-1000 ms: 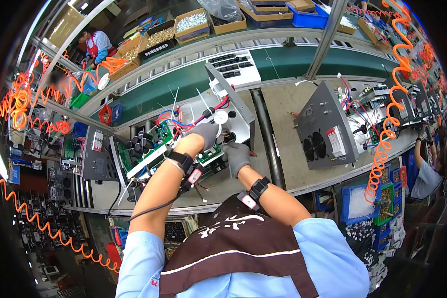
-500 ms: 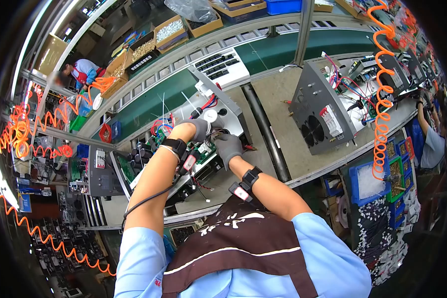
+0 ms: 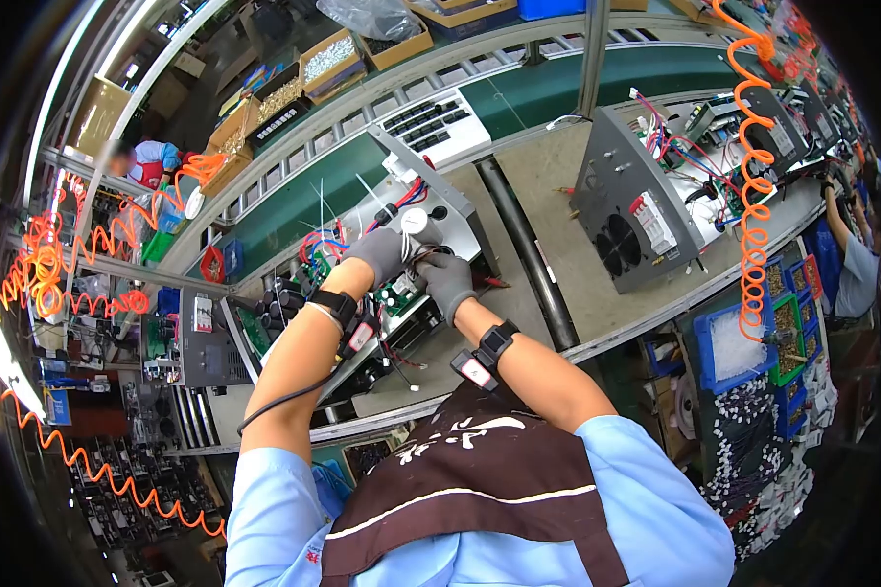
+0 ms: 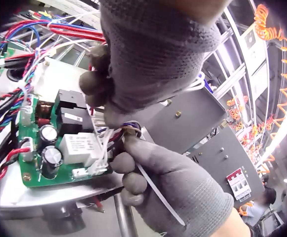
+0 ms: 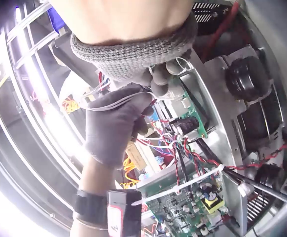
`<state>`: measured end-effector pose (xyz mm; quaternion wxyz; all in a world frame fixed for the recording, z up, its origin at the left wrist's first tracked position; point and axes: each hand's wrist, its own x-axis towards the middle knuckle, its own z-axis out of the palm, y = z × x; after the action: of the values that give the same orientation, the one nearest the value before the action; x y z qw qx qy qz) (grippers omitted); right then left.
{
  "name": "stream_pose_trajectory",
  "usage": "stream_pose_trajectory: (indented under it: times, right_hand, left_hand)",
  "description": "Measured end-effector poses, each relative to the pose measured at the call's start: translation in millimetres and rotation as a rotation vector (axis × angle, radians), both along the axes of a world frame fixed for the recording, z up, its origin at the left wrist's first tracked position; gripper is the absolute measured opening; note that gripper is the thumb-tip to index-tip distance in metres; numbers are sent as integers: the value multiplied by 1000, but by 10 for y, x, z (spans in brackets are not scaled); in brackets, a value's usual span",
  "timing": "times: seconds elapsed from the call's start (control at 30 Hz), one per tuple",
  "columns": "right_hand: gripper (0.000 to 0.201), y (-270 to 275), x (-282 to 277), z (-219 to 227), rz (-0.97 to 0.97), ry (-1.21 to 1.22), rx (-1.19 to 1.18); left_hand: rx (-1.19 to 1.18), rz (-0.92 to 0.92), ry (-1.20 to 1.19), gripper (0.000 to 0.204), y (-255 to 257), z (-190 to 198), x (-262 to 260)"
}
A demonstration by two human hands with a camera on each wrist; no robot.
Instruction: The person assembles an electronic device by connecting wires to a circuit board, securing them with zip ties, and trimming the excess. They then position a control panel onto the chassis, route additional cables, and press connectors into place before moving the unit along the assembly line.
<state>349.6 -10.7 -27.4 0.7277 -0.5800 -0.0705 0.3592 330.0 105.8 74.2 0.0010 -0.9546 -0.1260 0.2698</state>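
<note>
Both hands wear grey gloves and meet over an opened grey metal unit (image 3: 475, 220). My left hand (image 3: 380, 256) has curled fingers at a wire bundle (image 4: 129, 129). From the other side my right hand (image 3: 449, 284) pinches the same bundle between thumb and fingers. A thin white tie (image 4: 160, 195) lies across the right hand (image 4: 183, 190) in the left wrist view. Beside the fingers is a green circuit board (image 4: 39, 175) with capacitors and a white relay block (image 4: 79, 148). In the right wrist view, white strands loop over the left hand (image 5: 111, 128).
A second opened unit (image 3: 622, 210) stands to the right, beyond a dark roller (image 3: 529, 254). Behind lies a white tray of black parts (image 3: 436, 127) near the green belt (image 3: 519, 106). An orange coiled hose (image 3: 754, 215) hangs at right; bins (image 3: 729, 347) stand below it.
The head view has shifted, so the scene sits differently. My right hand has moved from the unit's lower edge up to the left hand, and now both grip at the wires.
</note>
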Motion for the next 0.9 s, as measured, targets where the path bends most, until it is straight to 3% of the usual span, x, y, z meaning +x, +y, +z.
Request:
stream_pose_trajectory:
  times: [0.03,0.13,0.2,0.27,0.4,0.77,0.87,0.9]
  right_hand:
    - [15,-19,14,-16,58,2,-51]
    - [16,-154,-3,151,80,56,-67]
    - [16,-172,-20,113,78,101,-57]
    - [16,-175,-27,89,85,44,-103]
    - [16,-142,-17,66,91,-3,-59]
    - [14,-79,-22,44,122,58,-92]
    - [15,-145,-61,152,58,-1,-103]
    - [17,-162,-70,209,22,-51,-94]
  left_hand:
    - [8,-68,-89,20,67,-78,-79]
    - [98,-44,-102,22,-50,85,-183]
    - [92,-49,-145,23,3,-48,-271]
    - [13,-19,-383,24,12,-144,-374]
    - [-78,42,-524,23,110,-348,-480]
    - [-18,41,-574,25,-54,-277,-553]
    - [38,222,-605,25,-224,-237,-520]
    - [-10,362,-595,27,-258,-258,-508]
